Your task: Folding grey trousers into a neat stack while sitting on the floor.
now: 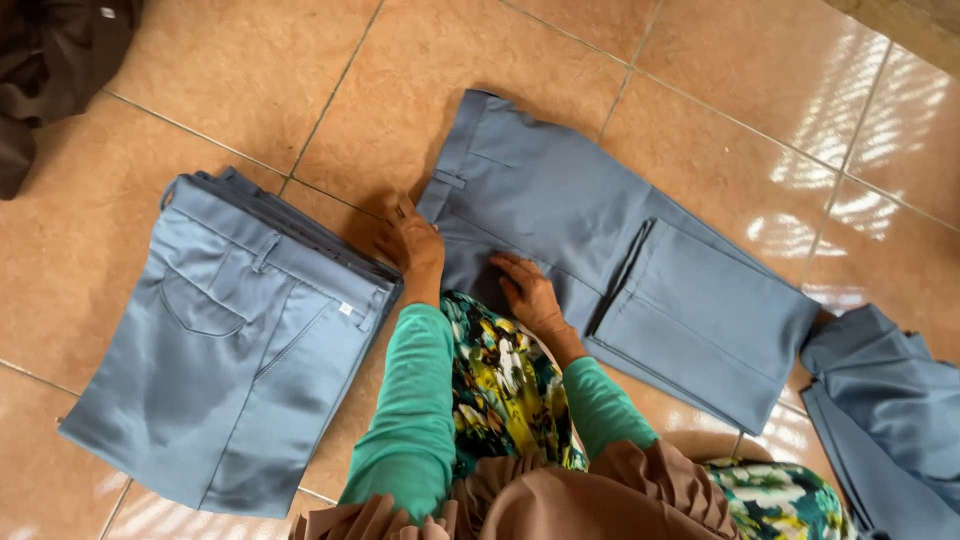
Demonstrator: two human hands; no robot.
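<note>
- The person is kneeling on the tiled floor (pixel 700 90) and is working on a pair of grey-blue trousers (pixel 560 210), which are lying flat directly in front of both hands, with the leg part already folded back over itself to the right of the hands.
- The left hand (pixel 415 243) is resting on the waistband edge of these trousers; the fingers are lying loosely together and bent a little at the edge, but I cannot tell whether they are pinching the cloth or only pressing it.
- The right hand (pixel 530 292) is lying flat on the seat part, just beside the left hand, with fingers spread and the palm down — it is pressing the cloth, not holding it.
- In my judgement the step is smoothing and holding before a fold. To do it well, the flat hand should be keeping the cloth still while the other hand is taking the waistband cleanly, so that the edges are meeting straight and no crease is staying inside.
- To the left of the left hand a stack of folded trousers (pixel 240 340) of the same colour is lying, close but apart from the piece in work.
- Far to the right of the right hand a loose heap of the same cloth (pixel 890 420) is waiting — not folded.
- There are no containers in view; everything is lying directly on the floor.
- A dark garment (pixel 50 60) is lying well away, beyond the folded stack.
</note>
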